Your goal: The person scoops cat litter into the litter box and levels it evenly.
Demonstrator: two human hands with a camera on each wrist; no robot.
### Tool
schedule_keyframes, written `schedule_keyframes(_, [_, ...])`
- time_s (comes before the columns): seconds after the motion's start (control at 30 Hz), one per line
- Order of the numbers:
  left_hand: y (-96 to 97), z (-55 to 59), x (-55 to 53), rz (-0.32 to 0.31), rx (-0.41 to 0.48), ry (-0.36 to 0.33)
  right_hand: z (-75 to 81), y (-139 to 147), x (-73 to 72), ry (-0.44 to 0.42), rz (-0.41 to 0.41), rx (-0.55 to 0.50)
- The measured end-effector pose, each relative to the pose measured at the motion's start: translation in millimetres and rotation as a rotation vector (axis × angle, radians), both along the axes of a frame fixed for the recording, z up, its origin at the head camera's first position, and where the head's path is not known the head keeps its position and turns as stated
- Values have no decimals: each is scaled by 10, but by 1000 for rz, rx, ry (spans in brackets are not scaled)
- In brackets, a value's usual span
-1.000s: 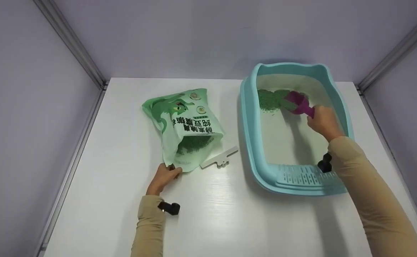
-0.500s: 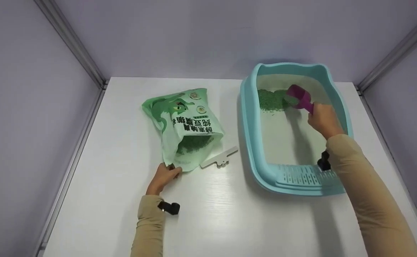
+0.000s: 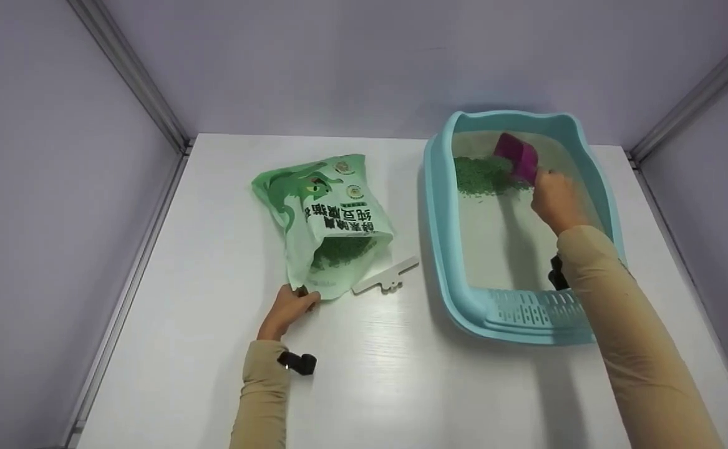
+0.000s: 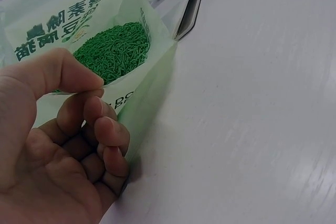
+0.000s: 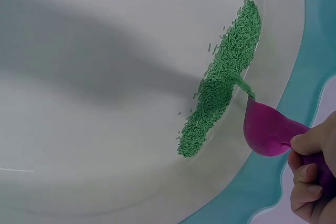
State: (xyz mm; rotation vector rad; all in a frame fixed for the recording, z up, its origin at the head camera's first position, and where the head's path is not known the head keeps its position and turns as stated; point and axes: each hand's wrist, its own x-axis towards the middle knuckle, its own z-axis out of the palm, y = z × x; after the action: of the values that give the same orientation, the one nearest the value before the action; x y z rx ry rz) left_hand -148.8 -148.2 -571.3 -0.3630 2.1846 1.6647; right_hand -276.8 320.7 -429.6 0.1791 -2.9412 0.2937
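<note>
My right hand [image 3: 556, 198] grips the handle of a purple scoop [image 5: 268, 129], tilted over the far part of a turquoise litter box [image 3: 441, 237]. In the right wrist view, green pellets trickle from the scoop's lip onto a strip of green litter pellets [image 5: 223, 77] on the box's pale floor. My left hand [image 3: 286, 308] pinches the edge of an open litter bag [image 3: 339, 206] between thumb and fingers. The pale green bag lies on the table with its mouth towards me, and more pellets [image 4: 115, 51] show inside it.
A white bag clip [image 3: 387, 277] lies on the white table [image 3: 364, 386] between the bag and the litter box. Slots pierce the box's near ledge [image 3: 519, 307]. Pale walls [image 3: 376, 68] stand behind and at both sides.
My right hand has turned the purple scoop over and moved it slightly away from me, tipping pellets out. The left hand keeps its pinch on the bag edge.
</note>
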Motion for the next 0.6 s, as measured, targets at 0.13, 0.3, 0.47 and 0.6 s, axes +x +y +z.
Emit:
schedule_keyframes(0.13, [4,10,7,1,-1,5,1,55,27,50,9,31])
schedule_keyframes(0.3, [1,14,10,-2,-7,9,14,155,60,48,-23,63])
schedule_keyframes(0.47, [2,10,12,0,-18,10,5,241,94,29,-54,126])
schedule_keyframes(0.6, [8,6,12,-5,-6,24,-27,292,115,75,-62,179])
